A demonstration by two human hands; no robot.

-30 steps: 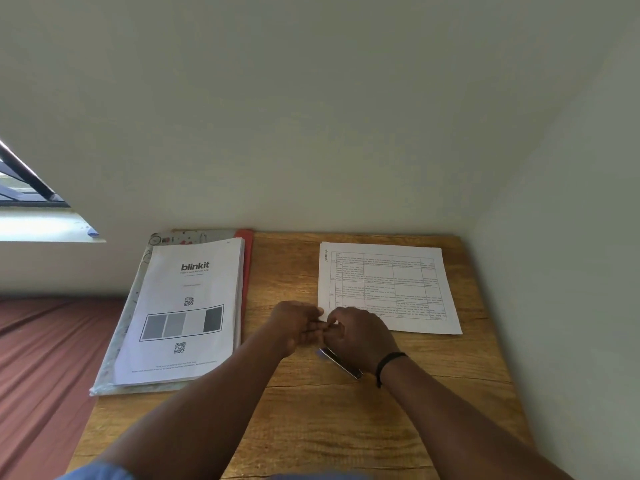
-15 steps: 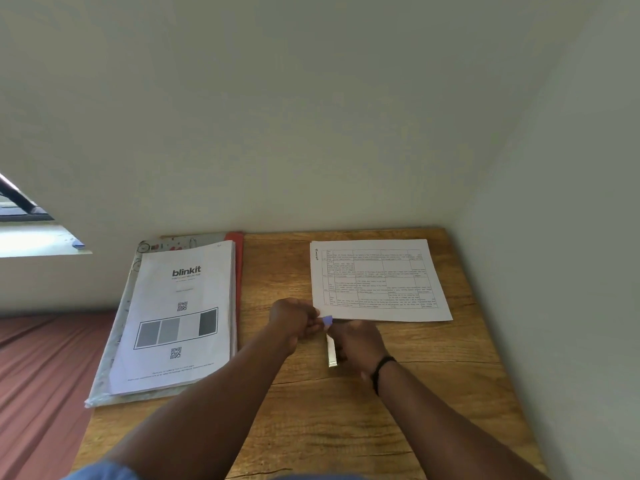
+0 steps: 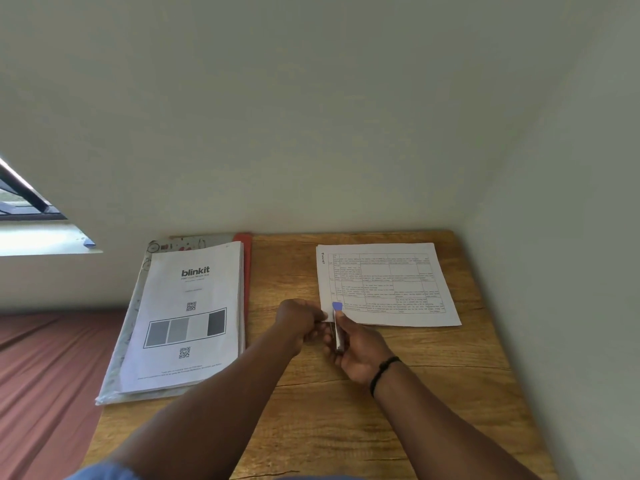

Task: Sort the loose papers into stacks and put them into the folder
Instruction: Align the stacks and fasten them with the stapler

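Note:
A sheet stack printed with a table [image 3: 391, 282] lies at the back right of the wooden table [image 3: 346, 427]. My left hand [image 3: 298, 323] pinches its near-left corner. My right hand [image 3: 360, 351] grips a slim silvery object with a blue tip [image 3: 337, 330], and the tip lies over that same corner. At the left, a thick stack with a "blinkit" cover page [image 3: 187, 317] rests on a patterned folder [image 3: 138, 289], with a red folder edge [image 3: 247, 271] showing beside it.
Walls close off the table at the back and along the right side. The patterned folder overhangs the table's left edge above a reddish-brown floor [image 3: 45, 375]. A window [image 3: 24, 202] is at the far left.
My right hand has turned the slim object from lying slanted under the palm to pointing away from me, its blue tip now at the sheet's corner. My left hand stayed at that corner.

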